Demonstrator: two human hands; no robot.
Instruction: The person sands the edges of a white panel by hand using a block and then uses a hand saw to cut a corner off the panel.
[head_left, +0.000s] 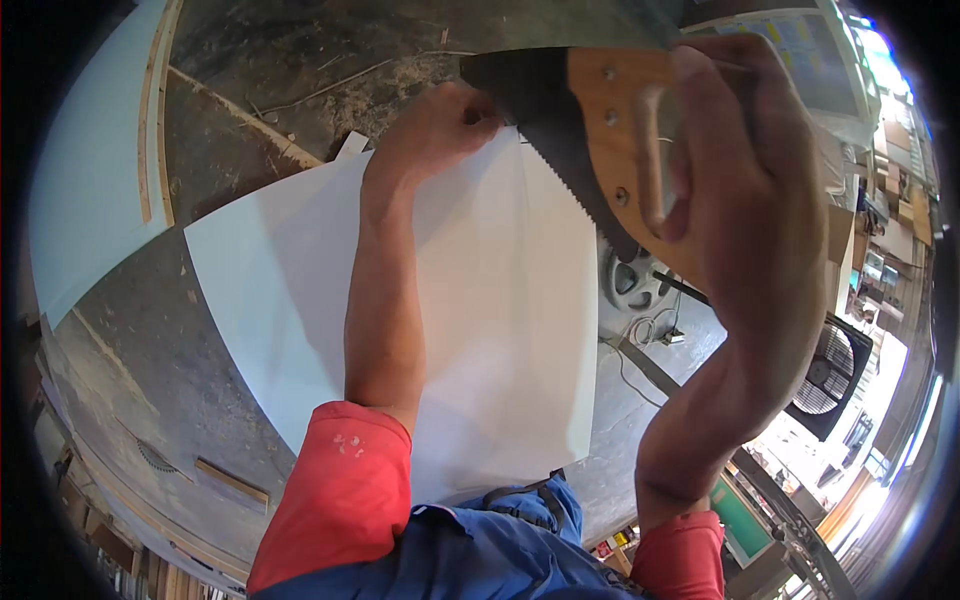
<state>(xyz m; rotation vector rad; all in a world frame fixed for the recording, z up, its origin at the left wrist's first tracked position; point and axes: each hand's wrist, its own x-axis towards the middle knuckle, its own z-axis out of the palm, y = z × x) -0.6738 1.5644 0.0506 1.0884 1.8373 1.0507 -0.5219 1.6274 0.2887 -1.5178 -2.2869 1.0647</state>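
Observation:
A large white board (510,300) lies in front of me, reaching from my waist to its far edge. My left hand (440,130) is closed at that far edge, fingers curled over the board; the fingertips are partly hidden. My right hand (740,160) is wrapped round the wooden handle (612,130) of a handsaw (555,115). The saw's dark blade tilts across the board's far right corner, its toothed edge facing the board. A thin dark line (523,150) shows on the board just beside the teeth. Whether the teeth touch the board cannot be made out.
A pale blue panel (90,180) with wooden strips (155,110) stands at the left. Right of the board are a grey wheel-like part (630,280) and a cable (640,370). A black fan (830,375) stands farther right. Sawdust (400,85) lies on the far floor.

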